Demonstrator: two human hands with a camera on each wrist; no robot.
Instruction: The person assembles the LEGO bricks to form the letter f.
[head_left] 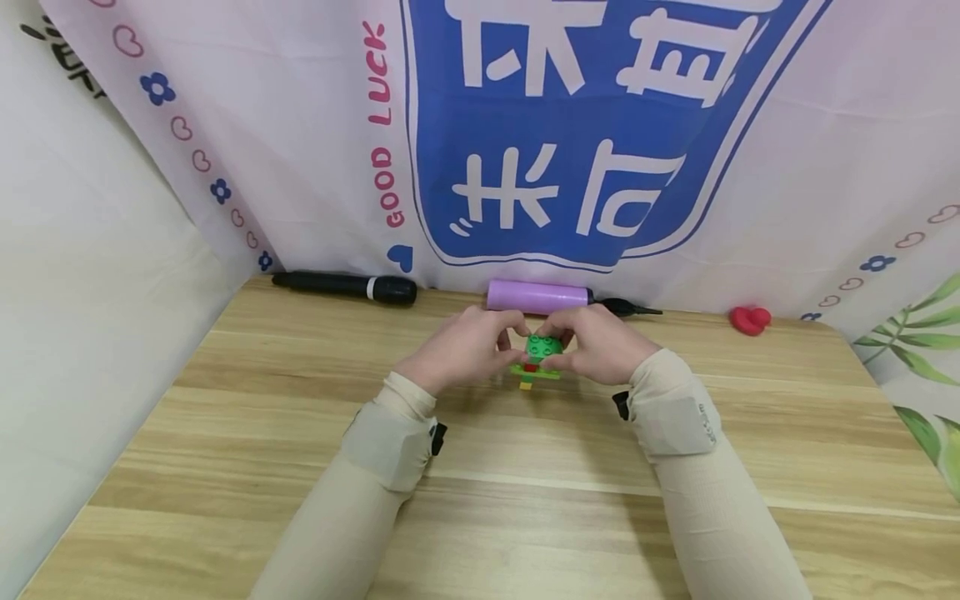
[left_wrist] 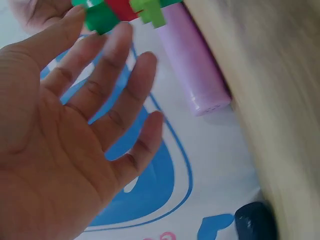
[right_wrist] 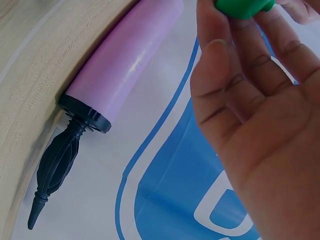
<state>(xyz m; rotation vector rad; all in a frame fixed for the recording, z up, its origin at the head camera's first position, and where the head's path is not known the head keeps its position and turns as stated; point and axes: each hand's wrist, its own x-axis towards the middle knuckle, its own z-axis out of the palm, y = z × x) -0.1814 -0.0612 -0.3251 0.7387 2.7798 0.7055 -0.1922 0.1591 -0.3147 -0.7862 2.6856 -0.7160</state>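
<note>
Thumb and fingertips of my left hand pinch a green toy brick with studs on top, near the back of the table. From the other side my right hand grips the same brick; in the right wrist view its fingers curl around the green brick. Below it show a red piece, a lime-green plate and a small yellow piece, stacked together. The left wrist view shows the lime piece beside the red one, with the other left fingers spread.
A purple hand pump with a black nozzle lies just behind the hands. A black microphone is at the back left, a small red toy at the back right. A printed cloth hangs along the wooden table's back edge.
</note>
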